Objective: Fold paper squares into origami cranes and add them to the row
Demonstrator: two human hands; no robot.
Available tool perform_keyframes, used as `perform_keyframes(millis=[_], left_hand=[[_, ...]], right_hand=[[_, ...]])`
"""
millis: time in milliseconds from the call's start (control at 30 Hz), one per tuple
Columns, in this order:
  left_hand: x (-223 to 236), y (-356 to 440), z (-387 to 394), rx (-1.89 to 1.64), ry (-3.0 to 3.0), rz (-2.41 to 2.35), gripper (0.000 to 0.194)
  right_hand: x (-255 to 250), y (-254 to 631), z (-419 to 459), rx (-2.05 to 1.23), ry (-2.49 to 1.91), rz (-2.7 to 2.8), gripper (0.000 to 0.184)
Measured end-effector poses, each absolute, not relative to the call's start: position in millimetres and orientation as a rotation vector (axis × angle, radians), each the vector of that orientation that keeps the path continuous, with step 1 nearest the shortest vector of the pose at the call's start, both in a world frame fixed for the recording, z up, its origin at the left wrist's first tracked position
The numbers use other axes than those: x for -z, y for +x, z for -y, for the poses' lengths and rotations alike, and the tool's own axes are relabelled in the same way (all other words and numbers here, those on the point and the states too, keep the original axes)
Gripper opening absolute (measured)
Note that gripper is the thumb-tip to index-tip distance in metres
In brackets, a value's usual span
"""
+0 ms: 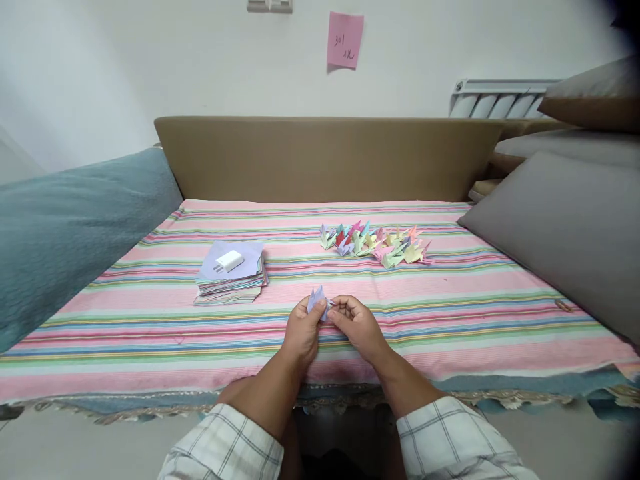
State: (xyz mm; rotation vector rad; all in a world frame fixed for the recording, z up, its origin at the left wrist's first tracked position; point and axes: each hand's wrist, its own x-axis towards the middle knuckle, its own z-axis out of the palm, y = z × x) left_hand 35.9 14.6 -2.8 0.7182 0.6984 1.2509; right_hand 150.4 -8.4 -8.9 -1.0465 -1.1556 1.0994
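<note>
A small lavender paper crane, partly folded, is held up between my two hands over the striped cloth. My left hand pinches its body with the thumb on the near side. The fingers of my right hand are closed on a thin pointed part at its right side. My palms and fingers hide the lower part of the paper. Beyond my hands, to the right, lies a cluster of several folded paper cranes in many colours. To the left a stack of square paper sheets has a lavender sheet on top.
A white charger plug rests on the paper stack. The striped cloth covers a sofa seat with a brown backrest. A teal cushion stands at left, grey cushions at right. A pink note is on the wall.
</note>
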Motion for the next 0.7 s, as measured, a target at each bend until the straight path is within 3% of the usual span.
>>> perform_keyframes(millis=[700], left_hand=[[-3.7, 35.1, -13.7, -1.25, 0.539, -0.786, 0.039]], right_hand=[[5.6, 149.5, 12.1, -1.036, -1.248, 1.481, 0.025]])
